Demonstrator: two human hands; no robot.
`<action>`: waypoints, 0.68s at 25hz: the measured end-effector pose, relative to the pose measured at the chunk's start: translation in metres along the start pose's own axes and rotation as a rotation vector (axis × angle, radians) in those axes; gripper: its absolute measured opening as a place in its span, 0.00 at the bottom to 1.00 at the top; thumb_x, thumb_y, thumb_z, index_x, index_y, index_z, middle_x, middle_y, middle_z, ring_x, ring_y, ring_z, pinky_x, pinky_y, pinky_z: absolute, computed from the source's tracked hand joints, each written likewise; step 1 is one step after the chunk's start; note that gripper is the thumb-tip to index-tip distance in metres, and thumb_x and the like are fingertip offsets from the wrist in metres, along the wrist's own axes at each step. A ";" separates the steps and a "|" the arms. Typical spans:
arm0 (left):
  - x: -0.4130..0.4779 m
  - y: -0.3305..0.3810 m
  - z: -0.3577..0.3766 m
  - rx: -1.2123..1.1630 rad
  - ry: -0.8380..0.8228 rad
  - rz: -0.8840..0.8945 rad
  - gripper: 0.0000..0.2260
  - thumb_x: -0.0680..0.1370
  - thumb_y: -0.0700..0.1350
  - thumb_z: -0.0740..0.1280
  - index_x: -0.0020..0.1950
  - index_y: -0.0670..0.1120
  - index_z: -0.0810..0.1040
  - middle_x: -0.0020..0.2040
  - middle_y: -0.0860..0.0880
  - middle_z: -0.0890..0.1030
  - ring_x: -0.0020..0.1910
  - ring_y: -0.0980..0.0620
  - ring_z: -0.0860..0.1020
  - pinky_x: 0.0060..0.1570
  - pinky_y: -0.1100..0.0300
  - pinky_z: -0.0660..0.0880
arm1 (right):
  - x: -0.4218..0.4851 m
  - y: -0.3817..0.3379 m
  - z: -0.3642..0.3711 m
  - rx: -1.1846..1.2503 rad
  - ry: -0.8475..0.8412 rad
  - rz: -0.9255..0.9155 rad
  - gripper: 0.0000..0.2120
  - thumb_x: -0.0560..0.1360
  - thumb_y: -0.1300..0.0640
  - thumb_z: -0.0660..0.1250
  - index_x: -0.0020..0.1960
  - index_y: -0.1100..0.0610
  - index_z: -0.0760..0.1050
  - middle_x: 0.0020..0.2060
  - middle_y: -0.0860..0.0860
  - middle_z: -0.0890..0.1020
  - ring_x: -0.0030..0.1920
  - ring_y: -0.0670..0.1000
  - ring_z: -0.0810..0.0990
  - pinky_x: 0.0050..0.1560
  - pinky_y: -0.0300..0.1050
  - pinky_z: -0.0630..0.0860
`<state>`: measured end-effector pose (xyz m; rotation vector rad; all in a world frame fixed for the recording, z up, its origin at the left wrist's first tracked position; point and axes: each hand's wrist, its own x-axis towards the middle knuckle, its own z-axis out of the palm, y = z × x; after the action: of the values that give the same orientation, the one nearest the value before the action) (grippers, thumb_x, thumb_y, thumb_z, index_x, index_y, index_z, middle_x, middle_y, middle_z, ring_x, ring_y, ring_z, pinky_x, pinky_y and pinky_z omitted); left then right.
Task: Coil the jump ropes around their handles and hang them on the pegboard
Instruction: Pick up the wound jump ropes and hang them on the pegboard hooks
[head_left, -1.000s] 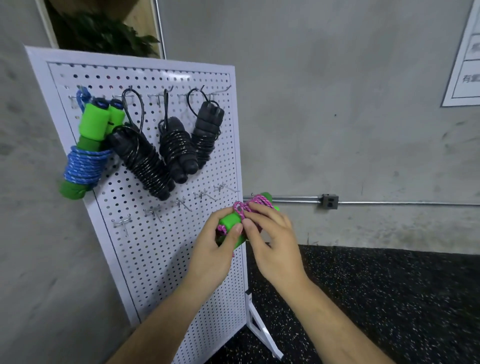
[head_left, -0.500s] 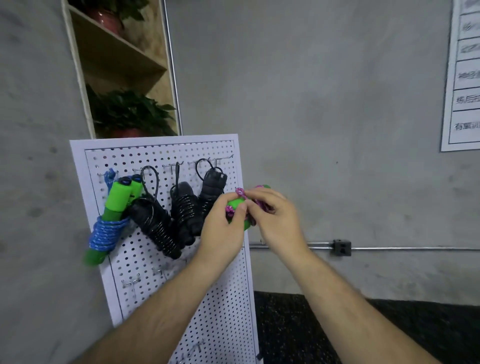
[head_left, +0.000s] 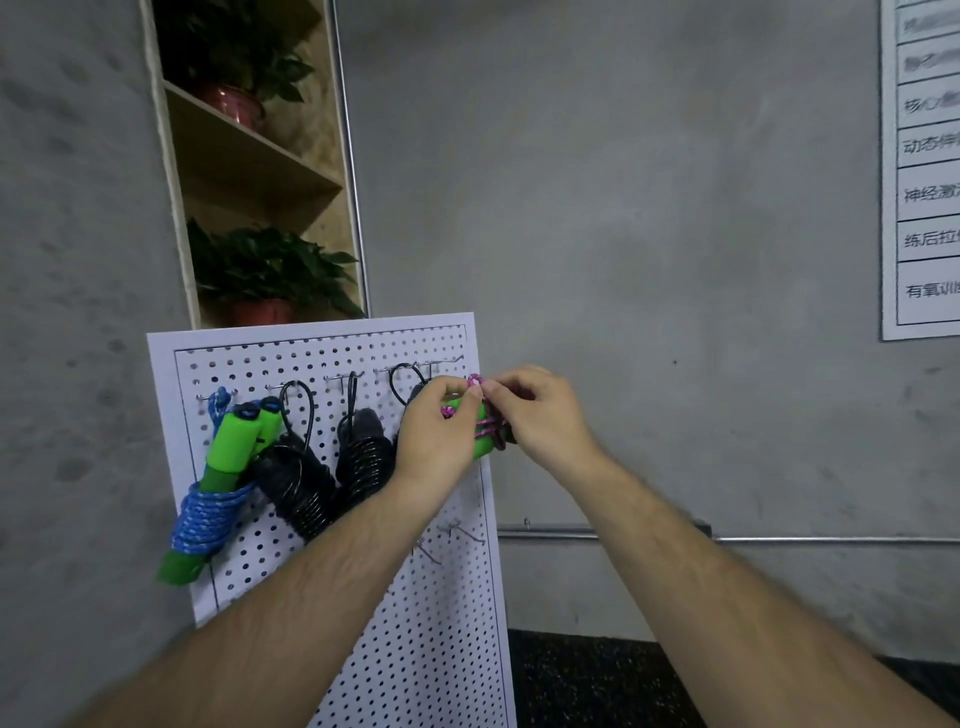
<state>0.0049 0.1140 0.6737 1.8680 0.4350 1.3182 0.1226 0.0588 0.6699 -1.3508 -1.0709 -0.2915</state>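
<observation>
A white pegboard (head_left: 447, 613) leans against the grey wall. On its top row of hooks hang a blue rope coiled on green handles (head_left: 218, 478) and black coiled ropes (head_left: 306, 483); another black one is partly hidden behind my left hand. Both hands hold a pink jump rope wound on green handles (head_left: 482, 431) at the board's upper right corner. My left hand (head_left: 439, 431) grips the green handles. My right hand (head_left: 540, 415) pinches the pink loop (head_left: 474, 382) close to the top-right hook.
A wooden shelf (head_left: 244, 171) with potted plants stands behind the board. Spare hooks (head_left: 457, 532) stick out lower on the board. A metal conduit (head_left: 779, 539) runs along the wall, a poster (head_left: 924, 171) hangs at the right, and dark speckled flooring (head_left: 597, 675) lies below.
Both hands have lifted the pink rope bundle from the board's lower middle to its top-right corner. My view has tilted upward, showing the shelf.
</observation>
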 end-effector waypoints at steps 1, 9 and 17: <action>0.004 -0.001 -0.001 0.003 -0.002 -0.010 0.05 0.83 0.47 0.66 0.50 0.47 0.78 0.45 0.49 0.81 0.43 0.49 0.82 0.27 0.58 0.78 | 0.006 0.002 0.003 -0.037 -0.015 -0.008 0.08 0.73 0.44 0.68 0.41 0.44 0.84 0.36 0.41 0.83 0.49 0.51 0.82 0.55 0.58 0.78; 0.043 -0.010 0.010 0.272 0.060 0.111 0.07 0.82 0.47 0.65 0.46 0.48 0.79 0.45 0.53 0.80 0.43 0.58 0.77 0.40 0.70 0.72 | 0.033 0.009 0.022 0.035 -0.037 0.086 0.07 0.80 0.53 0.64 0.45 0.53 0.77 0.41 0.49 0.84 0.41 0.49 0.81 0.43 0.47 0.78; 0.061 -0.011 0.018 0.337 0.192 0.139 0.07 0.83 0.43 0.63 0.60 0.47 0.74 0.51 0.52 0.79 0.48 0.57 0.77 0.46 0.67 0.72 | 0.056 0.010 0.039 0.066 -0.046 0.124 0.06 0.80 0.55 0.64 0.47 0.55 0.77 0.42 0.51 0.84 0.40 0.50 0.83 0.32 0.40 0.74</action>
<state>0.0477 0.1541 0.7013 2.0832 0.6717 1.6053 0.1413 0.1181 0.7003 -1.3635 -1.0221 -0.1328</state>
